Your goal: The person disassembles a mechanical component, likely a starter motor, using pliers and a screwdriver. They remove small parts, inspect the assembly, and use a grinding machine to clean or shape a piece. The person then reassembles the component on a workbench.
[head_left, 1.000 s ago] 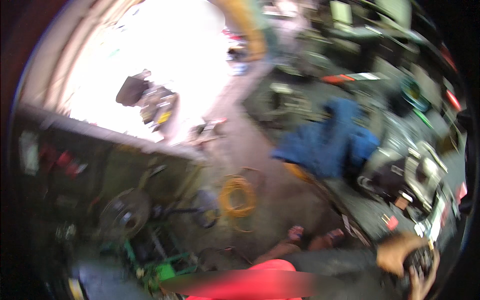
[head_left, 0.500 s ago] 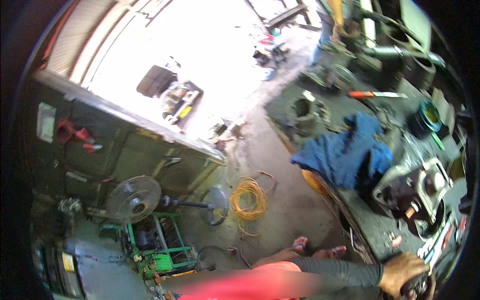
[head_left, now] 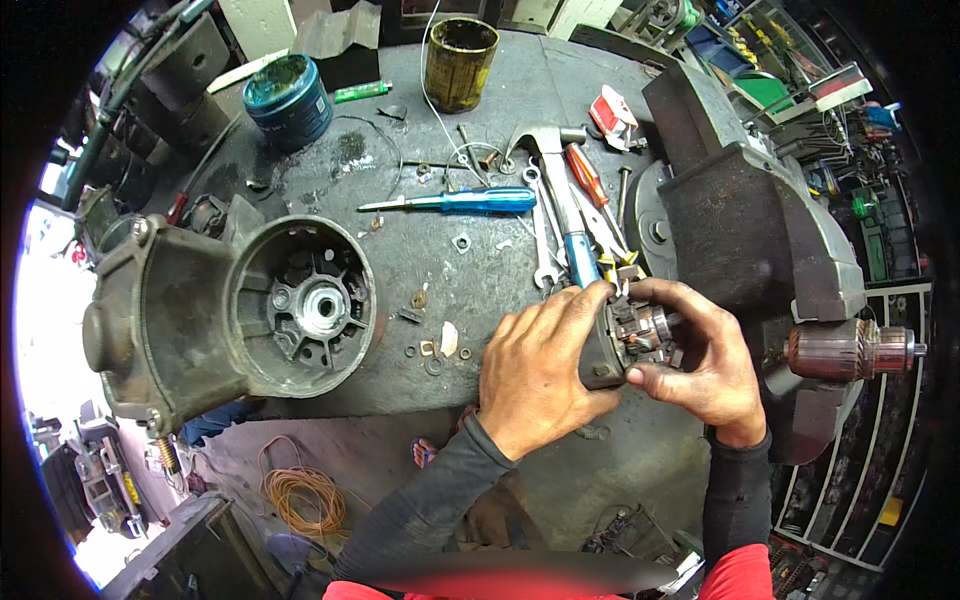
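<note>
My left hand (head_left: pixel 535 365) and my right hand (head_left: pixel 705 360) meet at the front edge of the bench, gripping a brush holder (head_left: pixel 643 332) between them. It has a dark outer body and bright metal pieces inside. My left thumb and fingers press its left side, while my right hand curls around the other side; my fingers cover part of it. Just beyond lie a claw hammer (head_left: pixel 556 185) with a blue grip, a wrench (head_left: pixel 544 265) and a red-handled screwdriver (head_left: pixel 588 178). To the right, a copper-wound armature (head_left: pixel 830 350) sticks out sideways from the dark bench vise (head_left: pixel 745 220).
A cast metal housing (head_left: pixel 190 320) with an open round bore stands at left. A blue screwdriver (head_left: pixel 490 201), small nuts and washers lie mid-bench. Farther back are a blue tub (head_left: pixel 290 105), a yellowed can (head_left: pixel 460 75) and a red-white box (head_left: pixel 614 115). An orange cord (head_left: pixel 303 500) coils on the floor.
My view has swung right, from the bright doorway and floor to the bench. One hand showed before, on a dark part at the lower right; now both hold the brush holder.
</note>
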Demonstrator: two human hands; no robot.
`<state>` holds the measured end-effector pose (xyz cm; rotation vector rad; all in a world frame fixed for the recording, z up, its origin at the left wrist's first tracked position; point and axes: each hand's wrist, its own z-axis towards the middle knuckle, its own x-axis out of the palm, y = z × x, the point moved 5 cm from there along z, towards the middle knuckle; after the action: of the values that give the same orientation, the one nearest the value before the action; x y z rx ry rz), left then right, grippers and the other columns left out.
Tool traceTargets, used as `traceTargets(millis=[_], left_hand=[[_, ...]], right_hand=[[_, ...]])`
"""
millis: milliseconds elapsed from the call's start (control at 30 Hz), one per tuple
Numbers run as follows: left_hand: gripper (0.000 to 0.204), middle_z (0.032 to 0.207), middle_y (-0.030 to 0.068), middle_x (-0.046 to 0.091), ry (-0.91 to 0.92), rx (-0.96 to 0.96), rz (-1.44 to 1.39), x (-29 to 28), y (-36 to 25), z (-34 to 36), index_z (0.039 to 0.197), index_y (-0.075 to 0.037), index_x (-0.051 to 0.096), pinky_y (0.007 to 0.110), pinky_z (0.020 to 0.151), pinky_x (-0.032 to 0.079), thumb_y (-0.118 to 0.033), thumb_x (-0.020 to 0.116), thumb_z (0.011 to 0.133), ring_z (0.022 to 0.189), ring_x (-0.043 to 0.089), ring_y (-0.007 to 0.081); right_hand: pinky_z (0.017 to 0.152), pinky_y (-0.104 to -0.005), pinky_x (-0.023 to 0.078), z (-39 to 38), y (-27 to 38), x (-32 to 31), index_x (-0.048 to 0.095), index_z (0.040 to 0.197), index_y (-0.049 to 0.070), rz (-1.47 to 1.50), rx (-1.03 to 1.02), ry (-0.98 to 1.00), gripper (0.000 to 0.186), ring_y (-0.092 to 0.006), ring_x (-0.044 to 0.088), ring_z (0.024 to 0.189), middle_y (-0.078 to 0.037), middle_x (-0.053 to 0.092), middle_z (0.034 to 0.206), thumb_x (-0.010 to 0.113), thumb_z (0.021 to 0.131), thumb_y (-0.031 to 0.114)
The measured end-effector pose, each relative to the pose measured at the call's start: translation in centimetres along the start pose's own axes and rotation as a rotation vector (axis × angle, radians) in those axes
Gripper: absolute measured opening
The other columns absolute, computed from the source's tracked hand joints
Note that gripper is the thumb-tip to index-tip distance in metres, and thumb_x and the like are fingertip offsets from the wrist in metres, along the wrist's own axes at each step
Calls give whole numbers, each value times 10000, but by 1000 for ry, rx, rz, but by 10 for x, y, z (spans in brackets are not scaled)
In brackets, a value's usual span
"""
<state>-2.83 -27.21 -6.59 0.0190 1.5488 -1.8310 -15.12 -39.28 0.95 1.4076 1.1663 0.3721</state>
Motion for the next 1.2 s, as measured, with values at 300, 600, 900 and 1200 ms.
traceTargets(millis=[300, 600, 900, 1200], left_hand=[[1085, 1331, 150, 648, -11, 57, 3, 0, 0, -7, 1530, -106, 517, 471, 988, 495, -282, 977, 562, 1202, 653, 331], [1033, 1335, 140, 617, -74, 120, 21, 0, 2, -19, 1528, -122, 547, 481, 987, 489, -411, 942, 619, 1211, 628, 336], [1129, 1598, 238, 449, -25, 113, -371, -30, 39, -57, 1633, -61, 360, 525, 1229, 329, -215, 901, 653, 1491, 428, 443], [681, 1616, 241, 484, 63, -45, -845, -50, 55, -69, 1629, 5, 417, 445, 1278, 271, -333, 595, 1065, 1548, 413, 358]], right_hand=[[1088, -367, 525, -4, 3, 3, 622, 1424, -43, -32, 6, -6, 791, -204, 665, 1228, -142, 693, 1351, 936, 705, 53], [1092, -424, 530, -12, 22, 16, 651, 1380, -37, -356, -169, -15, 798, -369, 697, 1250, -229, 700, 1355, 935, 654, 131], [978, -453, 555, -20, 57, 84, 624, 1324, -18, -581, -306, -136, 757, -398, 689, 1105, -212, 692, 1210, 935, 643, 98], [943, -437, 559, -22, 59, 102, 624, 1390, -10, -679, -316, -177, 840, -358, 683, 1076, -179, 673, 1195, 972, 641, 146]])
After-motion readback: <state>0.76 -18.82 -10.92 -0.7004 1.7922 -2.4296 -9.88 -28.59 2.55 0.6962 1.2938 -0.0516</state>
